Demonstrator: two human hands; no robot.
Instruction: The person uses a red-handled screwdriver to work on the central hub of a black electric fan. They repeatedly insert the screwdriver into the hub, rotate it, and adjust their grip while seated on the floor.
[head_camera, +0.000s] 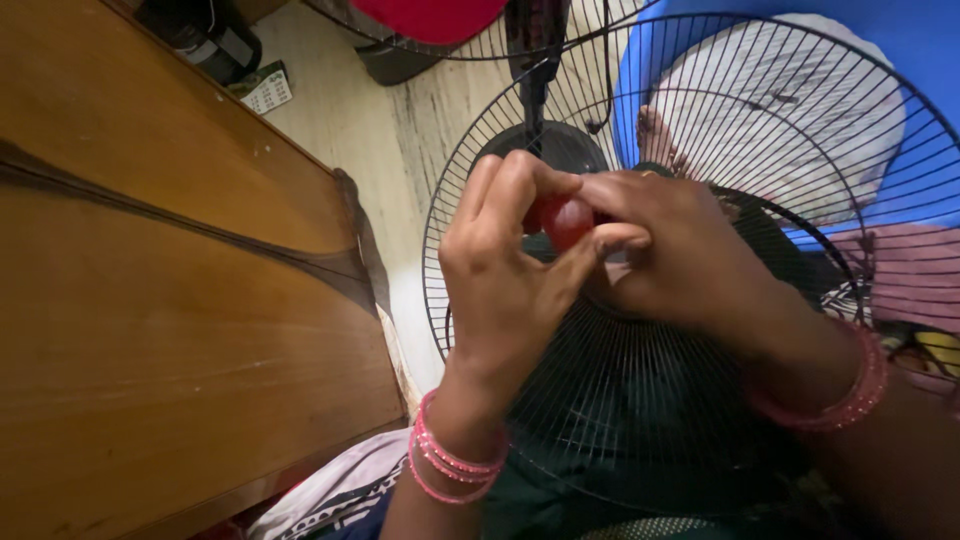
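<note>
Over black wire fan guard, left hand and right hand both pinched closed around small red cap, wooden panel alongside

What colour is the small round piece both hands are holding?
Red; the round piece shows best in the head view.

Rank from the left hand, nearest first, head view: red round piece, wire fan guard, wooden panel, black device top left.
1. red round piece: pinched at the left hand's fingertips.
2. wire fan guard: directly behind the hand.
3. wooden panel: off to the left.
4. black device: far top-left corner, on the floor.
</note>
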